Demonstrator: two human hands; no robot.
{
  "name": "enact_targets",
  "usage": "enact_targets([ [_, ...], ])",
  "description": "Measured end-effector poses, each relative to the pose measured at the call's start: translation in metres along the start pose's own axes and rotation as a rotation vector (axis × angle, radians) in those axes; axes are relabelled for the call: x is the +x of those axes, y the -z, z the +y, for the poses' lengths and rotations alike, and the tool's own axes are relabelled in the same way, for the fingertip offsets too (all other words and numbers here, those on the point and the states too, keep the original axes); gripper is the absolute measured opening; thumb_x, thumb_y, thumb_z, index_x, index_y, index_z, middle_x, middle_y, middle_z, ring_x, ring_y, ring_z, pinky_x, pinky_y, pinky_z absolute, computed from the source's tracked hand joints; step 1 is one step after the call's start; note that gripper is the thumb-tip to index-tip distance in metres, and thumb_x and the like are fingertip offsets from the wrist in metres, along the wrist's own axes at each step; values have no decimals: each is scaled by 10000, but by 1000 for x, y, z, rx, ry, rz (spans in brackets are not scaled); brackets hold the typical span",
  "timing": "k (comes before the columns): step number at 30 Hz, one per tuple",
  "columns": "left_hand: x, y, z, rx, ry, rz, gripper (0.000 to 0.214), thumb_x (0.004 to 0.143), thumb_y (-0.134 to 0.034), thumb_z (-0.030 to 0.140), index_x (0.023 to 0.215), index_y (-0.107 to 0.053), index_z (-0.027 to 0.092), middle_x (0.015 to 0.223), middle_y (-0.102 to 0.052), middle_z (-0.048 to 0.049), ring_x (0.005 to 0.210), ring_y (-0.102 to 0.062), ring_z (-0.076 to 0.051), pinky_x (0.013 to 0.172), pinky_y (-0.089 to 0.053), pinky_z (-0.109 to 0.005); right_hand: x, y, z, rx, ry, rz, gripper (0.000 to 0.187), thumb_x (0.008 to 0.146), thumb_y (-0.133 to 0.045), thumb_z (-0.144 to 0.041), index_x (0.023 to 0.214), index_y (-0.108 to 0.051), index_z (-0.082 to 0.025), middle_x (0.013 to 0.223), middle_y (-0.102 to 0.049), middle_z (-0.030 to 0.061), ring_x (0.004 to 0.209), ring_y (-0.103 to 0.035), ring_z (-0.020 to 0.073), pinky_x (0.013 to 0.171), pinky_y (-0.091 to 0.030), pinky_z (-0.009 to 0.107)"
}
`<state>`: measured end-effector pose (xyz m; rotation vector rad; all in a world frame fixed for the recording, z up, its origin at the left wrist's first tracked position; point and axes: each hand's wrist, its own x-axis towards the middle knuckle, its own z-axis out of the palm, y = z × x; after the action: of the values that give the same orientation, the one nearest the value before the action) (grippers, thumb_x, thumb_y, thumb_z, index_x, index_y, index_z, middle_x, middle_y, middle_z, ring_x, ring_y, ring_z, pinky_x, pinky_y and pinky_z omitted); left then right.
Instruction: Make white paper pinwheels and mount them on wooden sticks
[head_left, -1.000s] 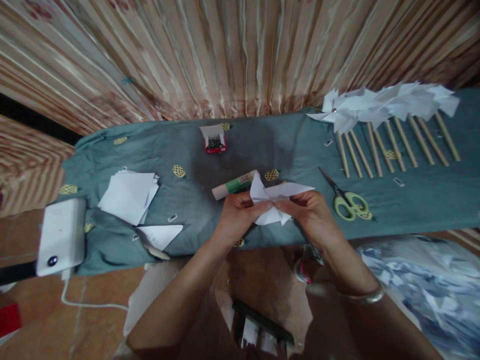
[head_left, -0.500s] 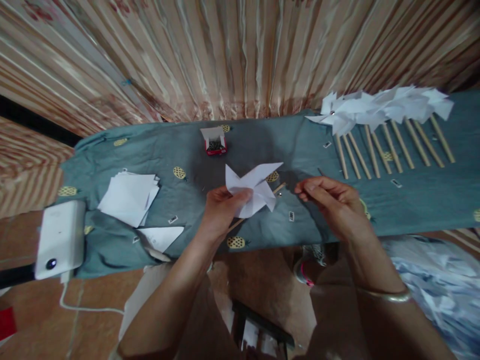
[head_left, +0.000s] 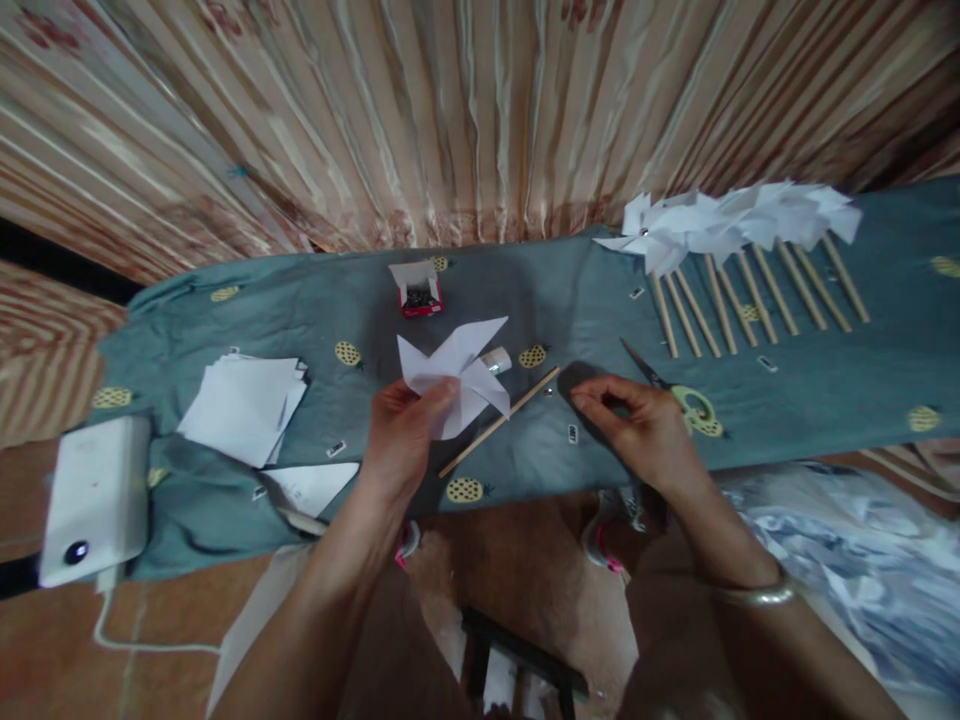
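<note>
Left hand point(head_left: 400, 432): pinching a paper pinwheel point(head_left: 474, 372) near its centre;
Right hand point(head_left: 651, 428): fingertips close together; cannot tell whether anything is held;
Wooden stick point(head_left: 498, 425): slanted between both hands

a white tube point(head_left: 498, 361) partly hidden by the paper pinwheel point(head_left: 470, 375)

Paper pinwheel point(head_left: 474, 388): white, folded, four points visible, held in the left hand point(head_left: 405, 425). Wooden stick point(head_left: 525, 400): slender, straight, lying diagonally beside the pinwheel
</note>
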<state>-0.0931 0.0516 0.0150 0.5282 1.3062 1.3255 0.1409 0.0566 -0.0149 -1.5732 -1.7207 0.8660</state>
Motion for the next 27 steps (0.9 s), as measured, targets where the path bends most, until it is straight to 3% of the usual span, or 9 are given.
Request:
enact_targets([
  [10,-2,-1,-6,34,10,15,118,576,-773,209,663,-711,158,605,-685,-2,547,-577,-105,537,-443,-220,11,-21,-12,-289,285,20,140,851,-561,-217,879,-697,-202,1012,-692,93,984,-594,264,916,-457,422],
  [15,-2,-2,-7,20,17,2,140,572,-776,220,678,-720,147,616,-689,-14,548,-579,-108,542,-446,-226,8,-27,-11,-213,260,-14,152,840,-559,-198,766,-691,-210,1095,-652,103,1056,-575,267,950,-437,449],
  [20,-2,-4,-8,16,25,4,161,548,-790,229,661,-714,142,623,-694,-15,542,-579,-106,539,-443,-224,-3,-33,-11,-87,241,-136,89,811,-616,-219,757,-687,-224,1349,-513,93,1241,-479,294,1012,-379,509],
  [24,-2,-5,-8,10,23,-4,153,554,-789,228,665,-719,150,612,-697,-7,551,-590,-106,555,-455,-223,-4,-31,-2,-123,235,-126,84,814,-609,-220,786,-688,-226,1454,-407,86,1334,-383,302,1061,-324,524],
  [27,-2,-5,-9,8,24,-15,142,555,-785,225,660,-720,154,620,-703,-12,545,-590,-108,557,-464,-230,-3,-24,2,-158,233,-104,88,808,-610,-223,811,-698,-219,1441,-425,93,1323,-398,306,1066,-321,519],
])
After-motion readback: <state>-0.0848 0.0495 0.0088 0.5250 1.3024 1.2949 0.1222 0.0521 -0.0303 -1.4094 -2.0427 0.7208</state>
